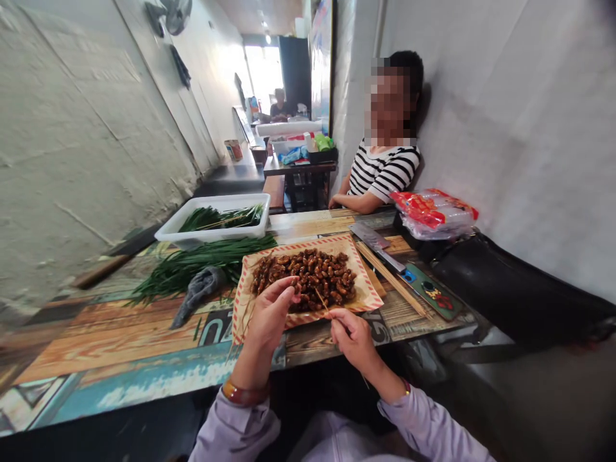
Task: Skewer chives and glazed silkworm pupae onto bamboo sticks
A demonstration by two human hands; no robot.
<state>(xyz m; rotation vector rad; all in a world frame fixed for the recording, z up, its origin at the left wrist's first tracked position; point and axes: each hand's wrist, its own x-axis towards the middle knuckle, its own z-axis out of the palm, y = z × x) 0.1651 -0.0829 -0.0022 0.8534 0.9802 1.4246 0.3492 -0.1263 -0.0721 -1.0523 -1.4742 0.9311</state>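
A striped-edge paper tray (370, 294) in front of me holds a heap of glossy brown pieces (327, 269) that look like silkworm pupae. My left hand (272, 311) is over the tray's near side, thumb and fingers pinched around one brown pupa (295, 286). Gripped in my right hand (353, 337) is a thin bamboo skewer (321, 299), its upper end pointing up and left across the heap. The tip is apart from my left fingers. Several thin sticks (243, 324) lie over the tray's left edge, partly hidden by my left hand.
Long green leaves (192, 263) and a grey cloth (199, 292) lie left of the tray. Behind them stands a white tub (166, 236) of leaves. At right are bamboo skewers (399, 282), a cleaver (370, 236), a phone (436, 295) and red packages (433, 212). A person (385, 173) sits opposite.
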